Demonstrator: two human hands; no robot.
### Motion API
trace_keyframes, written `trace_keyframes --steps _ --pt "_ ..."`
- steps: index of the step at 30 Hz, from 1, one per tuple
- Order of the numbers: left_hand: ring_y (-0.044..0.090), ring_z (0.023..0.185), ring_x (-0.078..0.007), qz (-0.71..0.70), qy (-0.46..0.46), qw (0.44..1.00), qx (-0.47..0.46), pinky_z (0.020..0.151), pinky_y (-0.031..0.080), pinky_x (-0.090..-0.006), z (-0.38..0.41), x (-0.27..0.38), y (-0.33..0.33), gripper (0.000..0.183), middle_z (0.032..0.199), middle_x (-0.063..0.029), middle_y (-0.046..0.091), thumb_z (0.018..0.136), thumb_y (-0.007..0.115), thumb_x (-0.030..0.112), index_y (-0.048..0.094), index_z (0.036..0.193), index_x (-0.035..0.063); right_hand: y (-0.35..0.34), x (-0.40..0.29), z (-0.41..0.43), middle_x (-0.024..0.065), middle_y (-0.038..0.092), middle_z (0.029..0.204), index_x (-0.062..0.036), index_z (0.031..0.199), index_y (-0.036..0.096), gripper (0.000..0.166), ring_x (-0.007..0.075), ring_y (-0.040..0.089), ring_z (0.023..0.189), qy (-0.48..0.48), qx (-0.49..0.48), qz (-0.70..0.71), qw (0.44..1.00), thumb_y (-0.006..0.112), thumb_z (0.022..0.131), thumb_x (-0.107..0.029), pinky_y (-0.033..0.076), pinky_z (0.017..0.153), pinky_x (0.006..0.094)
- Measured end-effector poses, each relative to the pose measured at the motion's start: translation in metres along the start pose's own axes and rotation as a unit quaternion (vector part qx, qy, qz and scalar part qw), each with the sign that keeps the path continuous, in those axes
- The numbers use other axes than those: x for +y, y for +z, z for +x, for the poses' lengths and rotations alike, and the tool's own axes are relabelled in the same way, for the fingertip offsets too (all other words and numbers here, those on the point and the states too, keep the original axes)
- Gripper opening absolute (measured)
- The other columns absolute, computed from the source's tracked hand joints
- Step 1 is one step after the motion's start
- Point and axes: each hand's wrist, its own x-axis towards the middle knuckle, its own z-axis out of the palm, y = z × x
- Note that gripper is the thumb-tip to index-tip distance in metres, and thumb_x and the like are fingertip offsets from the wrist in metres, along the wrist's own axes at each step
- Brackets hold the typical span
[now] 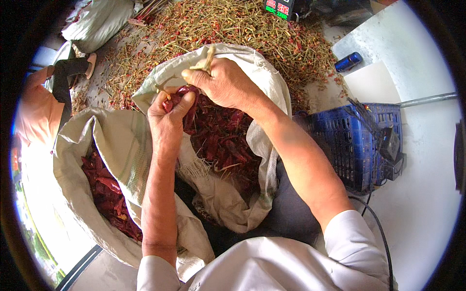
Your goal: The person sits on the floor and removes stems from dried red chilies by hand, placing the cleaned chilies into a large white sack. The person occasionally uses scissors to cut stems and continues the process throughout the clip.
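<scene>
Dried red chillies (189, 116) are pinched between the thumb and fingers of my left hand (168, 109). Just above and to the right, my right hand (218, 82) grips pale dry chilli stems (209, 60). Both hands are over the open mouth of a white woven sack (271, 65), which holds more dark red chillies (229, 138). At my left stands a second woven sack (74, 196) with dried red chillies (109, 192) inside. Whether the stems and chillies in my hands are still joined is hard to tell.
Stems and chilli scraps (233, 25) cover the floor beyond the sacks. A blue plastic crate (338, 145) with black cables and adapters (389, 145) stands at right, a blue can-like object (348, 62) behind it. Another person (40, 105) is at the far left, near a full white sack (98, 25).
</scene>
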Motion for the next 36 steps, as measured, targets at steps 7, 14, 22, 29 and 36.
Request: trace_keyframes --steps 7,14,22,29,36 --pt "0.054 0.074 -0.0017 0.085 0.025 0.992 -0.095 0.067 0.046 -0.0191 0.004 0.001 -0.017 0.017 0.085 0.0067 0.065 0.088 0.077 0.01 0.07 0.102 0.0038 -0.02 -0.004 -0.013 0.0087 0.068 0.069 -0.0035 0.087 0.073 0.039 0.0176 0.063 0.063 -0.039 -0.118 0.011 0.992 0.067 0.093 -0.042 0.05 0.061 0.0345" --pt "0.054 0.073 -0.0019 0.06 -0.017 0.994 -0.087 0.066 0.046 -0.0196 0.003 0.007 -0.019 0.019 0.083 0.0065 0.065 0.089 0.076 0.012 0.07 0.105 0.0038 -0.005 -0.005 -0.017 -0.0033 0.053 0.057 -0.0091 0.066 0.06 0.036 0.0065 0.047 0.048 0.079 -0.082 0.257 0.96 0.064 0.094 -0.031 0.037 0.045 0.0245" --pt "0.054 0.063 -0.0115 0.365 0.127 0.922 0.003 0.06 0.046 -0.0277 0.004 -0.003 -0.01 0.016 0.072 -0.0027 0.062 0.084 0.075 0.006 0.066 0.098 0.0042 0.011 -0.002 -0.012 0.0173 0.063 0.061 -0.0042 0.064 0.065 0.028 0.0356 0.066 0.06 -0.162 0.074 -0.224 0.958 0.067 0.079 -0.028 0.054 0.058 0.0455" --pt "0.049 0.056 -0.0182 0.402 0.207 0.892 0.014 0.057 0.045 -0.0317 0.004 0.003 -0.008 0.023 0.065 -0.0072 0.053 0.08 0.081 0.013 0.062 0.089 0.0041 0.006 -0.002 -0.01 0.0179 0.065 0.064 -0.0056 0.073 0.07 0.044 0.0382 0.068 0.067 -0.079 0.013 -0.189 0.979 0.06 0.09 -0.044 0.055 0.063 0.0467" --pt "0.05 0.059 -0.007 0.325 0.168 0.93 -0.04 0.057 0.044 -0.0249 -0.003 0.003 -0.007 0.016 0.068 0.0008 0.057 0.084 0.078 0.009 0.068 0.096 0.0048 -0.013 0.003 -0.006 0.0174 0.068 0.069 -0.0047 0.077 0.073 0.047 0.0331 0.068 0.066 -0.071 -0.084 -0.137 0.984 0.058 0.093 -0.046 0.054 0.068 0.0431"
